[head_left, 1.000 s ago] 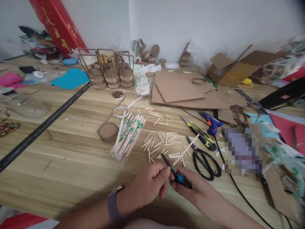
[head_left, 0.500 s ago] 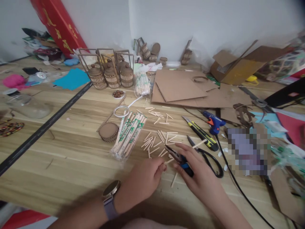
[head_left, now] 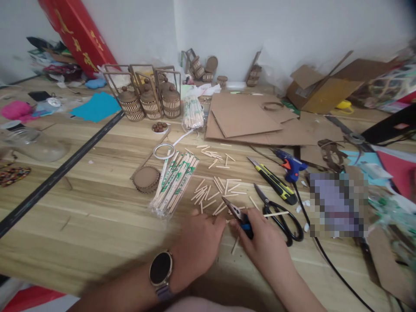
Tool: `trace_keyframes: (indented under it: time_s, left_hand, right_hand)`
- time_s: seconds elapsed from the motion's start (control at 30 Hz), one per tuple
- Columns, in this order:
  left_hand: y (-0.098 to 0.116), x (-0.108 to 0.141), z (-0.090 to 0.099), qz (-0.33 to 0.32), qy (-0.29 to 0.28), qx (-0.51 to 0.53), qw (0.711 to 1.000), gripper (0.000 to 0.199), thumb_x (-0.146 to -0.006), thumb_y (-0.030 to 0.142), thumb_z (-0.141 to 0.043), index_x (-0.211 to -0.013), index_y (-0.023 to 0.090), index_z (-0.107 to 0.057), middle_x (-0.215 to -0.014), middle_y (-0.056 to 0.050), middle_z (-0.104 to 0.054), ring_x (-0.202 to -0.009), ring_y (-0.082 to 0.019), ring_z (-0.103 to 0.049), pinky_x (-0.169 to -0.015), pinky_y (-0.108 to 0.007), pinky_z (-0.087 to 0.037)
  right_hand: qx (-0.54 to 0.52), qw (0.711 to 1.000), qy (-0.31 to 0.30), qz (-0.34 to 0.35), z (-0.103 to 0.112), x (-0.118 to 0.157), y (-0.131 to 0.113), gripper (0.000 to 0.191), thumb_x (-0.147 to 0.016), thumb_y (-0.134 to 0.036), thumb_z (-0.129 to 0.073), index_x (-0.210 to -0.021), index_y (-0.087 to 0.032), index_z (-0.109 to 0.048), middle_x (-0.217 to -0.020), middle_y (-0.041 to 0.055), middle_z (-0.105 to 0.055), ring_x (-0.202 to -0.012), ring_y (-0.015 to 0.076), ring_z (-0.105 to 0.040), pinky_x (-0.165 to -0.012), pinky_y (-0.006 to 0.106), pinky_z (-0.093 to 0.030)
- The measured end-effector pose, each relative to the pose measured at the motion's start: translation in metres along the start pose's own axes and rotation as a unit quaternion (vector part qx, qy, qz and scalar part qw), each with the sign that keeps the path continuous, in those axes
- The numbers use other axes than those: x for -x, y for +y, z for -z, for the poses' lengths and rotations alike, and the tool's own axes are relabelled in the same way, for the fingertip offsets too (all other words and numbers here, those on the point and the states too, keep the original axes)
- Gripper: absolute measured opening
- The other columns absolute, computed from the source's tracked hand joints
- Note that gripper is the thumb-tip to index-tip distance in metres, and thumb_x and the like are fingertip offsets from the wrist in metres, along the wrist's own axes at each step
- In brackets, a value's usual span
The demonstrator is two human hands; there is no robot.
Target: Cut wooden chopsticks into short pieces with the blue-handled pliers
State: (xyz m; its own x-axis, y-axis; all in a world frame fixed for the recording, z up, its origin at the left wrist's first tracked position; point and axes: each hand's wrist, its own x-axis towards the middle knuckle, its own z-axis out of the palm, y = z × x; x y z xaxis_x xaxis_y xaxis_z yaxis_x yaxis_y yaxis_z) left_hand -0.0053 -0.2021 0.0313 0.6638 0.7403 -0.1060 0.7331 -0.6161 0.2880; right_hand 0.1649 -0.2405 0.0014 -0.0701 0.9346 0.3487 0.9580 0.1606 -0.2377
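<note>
My right hand (head_left: 264, 245) is closed round a pair of pliers (head_left: 236, 210), whose dark jaws point up and left; blue shows on the handle. Close beside it, my left hand (head_left: 201, 236), with a watch on the wrist, is closed in a pinch at the near end of a thin wooden stick (head_left: 276, 214). That stick runs behind the pliers and my right hand, and its far end sticks out on the right. Just beyond both hands lie many short cut stick pieces (head_left: 203, 193). Another piece (head_left: 235, 246) lies between the hands.
Scissors (head_left: 279, 216), a yellow-black utility knife (head_left: 274, 182) and a blue glue gun (head_left: 292, 167) lie to the right. Wrapped chopsticks (head_left: 175, 184) and a round cardboard piece (head_left: 146, 180) are left. Behind stand small tiered baskets (head_left: 151, 102) and cardboard sheets (head_left: 247, 119).
My right hand has closed further round the pliers and shifted slightly. The stick's far end has swung down toward me, now crossing the scissors. My left wrist has turned, showing more watch face.
</note>
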Motion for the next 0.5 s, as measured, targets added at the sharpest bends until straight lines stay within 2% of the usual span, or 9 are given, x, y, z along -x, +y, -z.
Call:
trace_keyframes:
  time_s: [0.23, 0.4, 0.5]
  left_hand:
    - [0.0015, 0.0032, -0.0011, 0.007, 0.006, -0.003, 1.000, 0.024, -0.094, 0.011, -0.040, -0.091, 0.017, -0.063, -0.074, -0.008, -0.072, -0.069, -0.025, -0.069, -0.076, -0.043, -0.049]
    - [0.0049, 0.0012, -0.0022, 0.022, -0.017, -0.007, 1.000, 0.025, -0.092, 0.007, -0.040, -0.091, 0.014, -0.064, -0.077, -0.011, -0.072, -0.070, -0.025, -0.069, -0.079, -0.042, -0.047]
    - [-0.0042, -0.0010, 0.0021, -0.017, -0.018, 0.023, 0.999, 0.026, -0.093, 0.009, -0.040, -0.092, 0.014, -0.065, -0.081, -0.011, -0.073, -0.076, -0.025, -0.068, -0.081, -0.042, -0.046]
  right_hand:
    - [0.018, 1.000, 0.006, 0.009, -0.0018, 0.0002, -0.0038, 0.035, -0.102, -0.046, -0.029, -0.084, -0.023, -0.049, -0.069, 0.0036, -0.064, -0.055, 0.0244, -0.067, -0.050, 0.031, -0.044]
    - [0.050, 0.999, 0.009, 0.003, -0.0054, 0.0016, -0.0069, 0.032, -0.100, -0.043, -0.035, -0.078, -0.023, -0.049, -0.069, 0.0052, -0.063, -0.055, 0.0253, -0.063, -0.052, 0.033, -0.043]
    - [-0.021, 1.000, -0.018, -0.003, -0.0006, -0.0025, -0.0011, 0.026, -0.096, -0.040, -0.042, -0.079, -0.022, -0.051, -0.070, 0.0055, -0.063, -0.060, 0.0252, -0.064, -0.054, 0.032, -0.045]
